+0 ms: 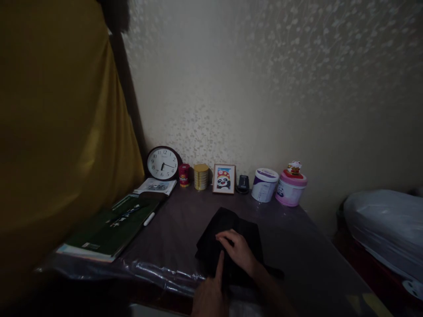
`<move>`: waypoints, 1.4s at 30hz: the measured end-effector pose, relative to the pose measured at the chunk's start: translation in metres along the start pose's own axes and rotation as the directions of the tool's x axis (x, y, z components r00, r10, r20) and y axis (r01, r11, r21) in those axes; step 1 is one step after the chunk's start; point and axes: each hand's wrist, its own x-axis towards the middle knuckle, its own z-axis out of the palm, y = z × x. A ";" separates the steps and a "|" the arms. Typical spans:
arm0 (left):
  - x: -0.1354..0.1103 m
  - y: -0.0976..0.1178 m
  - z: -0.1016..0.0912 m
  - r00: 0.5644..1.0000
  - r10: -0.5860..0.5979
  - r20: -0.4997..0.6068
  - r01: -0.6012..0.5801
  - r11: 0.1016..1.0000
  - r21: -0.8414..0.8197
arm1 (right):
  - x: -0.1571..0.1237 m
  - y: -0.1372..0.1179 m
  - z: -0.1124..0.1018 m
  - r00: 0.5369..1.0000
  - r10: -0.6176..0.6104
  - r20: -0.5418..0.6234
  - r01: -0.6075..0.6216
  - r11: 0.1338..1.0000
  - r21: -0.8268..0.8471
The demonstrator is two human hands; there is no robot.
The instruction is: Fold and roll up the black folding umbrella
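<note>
A black cloth item [249, 231], perhaps a folded garment or bag, lies near the front edge of the table; its exact kind is too dark to tell. Over its middle is my right hand [236, 248], thumb and index fingertip pinched together; whatever is between them is too small or dark to make out. My left hand [211, 290] comes in from below, with its index finger stretched towards the cloth's near part, just below the right fingertips. The left hand's other fingers are mostly out of sight. A dark strap or strip trails from the cloth at its right.
Dark green book [102, 226] and white marker [149, 219] lie left. Along the wall stand a clock [162, 164], red can [184, 175], yellow container [200, 177], panda picture frame [224, 179], small black device [243, 183], and two tubs [264, 187]. Yellow curtain [66, 110] hangs left.
</note>
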 end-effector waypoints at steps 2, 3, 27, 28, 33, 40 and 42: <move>0.000 0.001 -0.002 1.000 -0.015 0.020 0.015 1.000 -0.012 | -0.015 0.004 -0.005 0.998 -0.063 -0.003 0.062 0.995 -0.084; 0.000 0.002 -0.002 0.999 -0.026 0.029 0.026 0.999 -0.019 | -0.019 0.008 -0.006 0.996 -0.086 0.014 0.087 0.990 -0.112; 0.006 0.003 0.002 0.993 -0.102 0.066 0.106 0.993 -0.060 | 0.060 0.049 0.010 0.998 -0.039 0.058 0.063 0.852 -0.519; 0.005 0.002 0.004 0.995 -0.092 0.048 0.094 0.994 -0.061 | 0.054 0.043 0.014 0.996 -0.037 0.085 0.074 0.868 -0.492; 0.005 -0.002 0.008 0.997 -0.063 0.035 0.065 0.996 -0.057 | 0.018 -0.001 0.034 0.963 -0.017 0.271 0.111 0.935 -0.336; 0.003 -0.004 0.011 0.999 -0.047 -0.026 0.045 0.997 -0.061 | -0.016 -0.016 -0.006 0.994 0.096 -0.048 -0.094 0.994 0.052; 0.002 -0.004 0.011 0.998 -0.050 -0.031 0.048 0.998 -0.045 | -0.023 0.007 -0.029 0.905 0.264 -0.335 -0.267 0.963 0.037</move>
